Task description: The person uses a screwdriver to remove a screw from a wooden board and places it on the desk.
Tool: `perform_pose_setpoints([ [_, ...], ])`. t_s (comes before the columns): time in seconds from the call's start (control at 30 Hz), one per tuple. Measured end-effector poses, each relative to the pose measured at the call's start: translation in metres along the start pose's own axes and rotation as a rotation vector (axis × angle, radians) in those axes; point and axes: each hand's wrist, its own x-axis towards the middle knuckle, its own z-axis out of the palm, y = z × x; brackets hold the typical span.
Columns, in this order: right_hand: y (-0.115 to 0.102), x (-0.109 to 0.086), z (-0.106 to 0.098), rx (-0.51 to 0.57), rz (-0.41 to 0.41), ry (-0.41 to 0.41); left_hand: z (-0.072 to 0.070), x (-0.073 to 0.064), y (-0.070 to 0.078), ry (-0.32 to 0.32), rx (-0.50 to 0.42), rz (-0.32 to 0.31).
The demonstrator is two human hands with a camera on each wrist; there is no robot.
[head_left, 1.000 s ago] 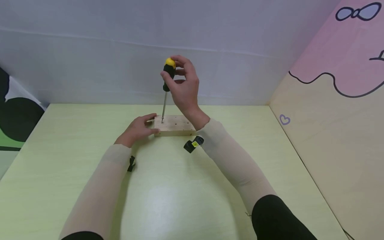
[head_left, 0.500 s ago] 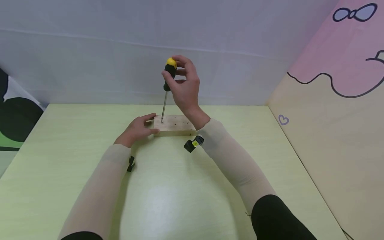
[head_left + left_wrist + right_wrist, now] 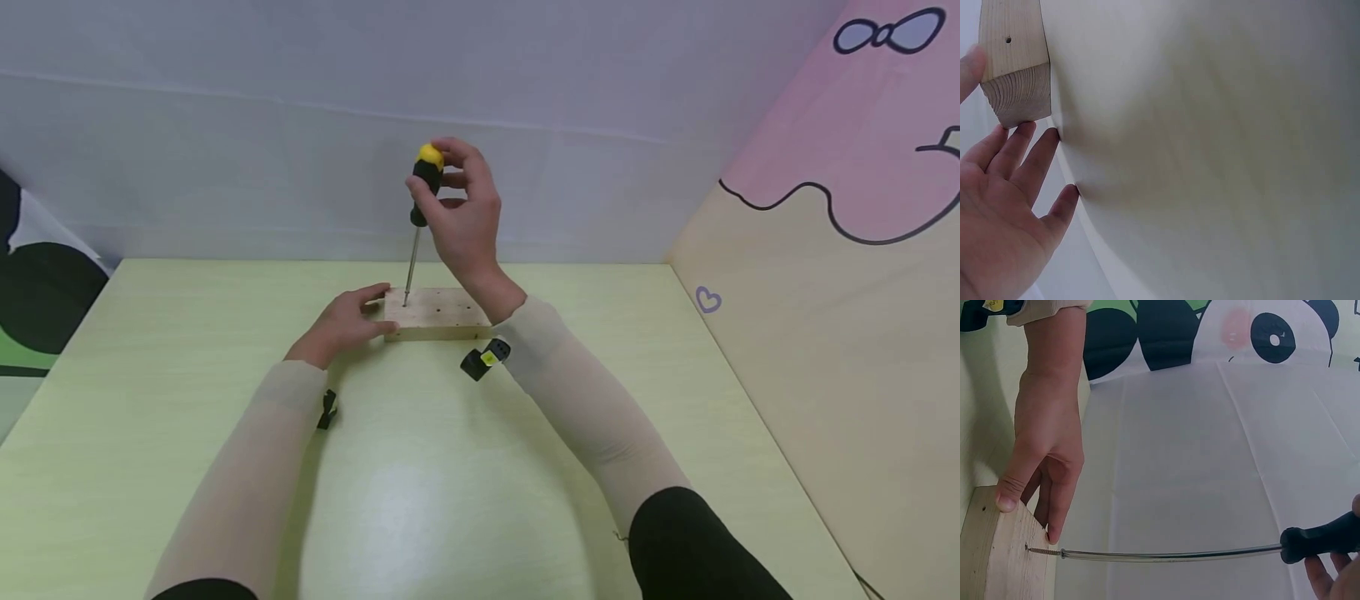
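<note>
My right hand (image 3: 467,221) grips the black-and-yellow handle of a screwdriver (image 3: 428,171), which stands nearly upright, leaning slightly. In the right wrist view its metal shaft meets the head of a screw (image 3: 1045,552). That screw's tip sits in a hole in the wooden block (image 3: 450,318), and much of its thread shows outside. The block lies flat on the table and has several small holes. My left hand (image 3: 341,325) holds the block's left end, thumb at the near side and forefinger at the far side. In the left wrist view, other fingertips (image 3: 1054,134) are by the end grain.
The pale table (image 3: 420,467) runs back to a hanging white cloth (image 3: 300,183). A panel (image 3: 840,317) with pink artwork borders the right side, and black-and-green artwork (image 3: 52,283) is at the left. A small black camera (image 3: 484,360) is worn at the right wrist.
The screwdriver's handle has shifted very slightly to the right together with my right hand. My left hand and the block stay almost in place.
</note>
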Motion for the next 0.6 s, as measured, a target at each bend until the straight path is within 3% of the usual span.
perform_pose_setpoints([
  [0.6, -0.0026, -0.0032, 0.0053, -0.017, -0.001, -0.035, -0.0019, 0.0021, -0.0042, -0.005, -0.002, 0.019],
])
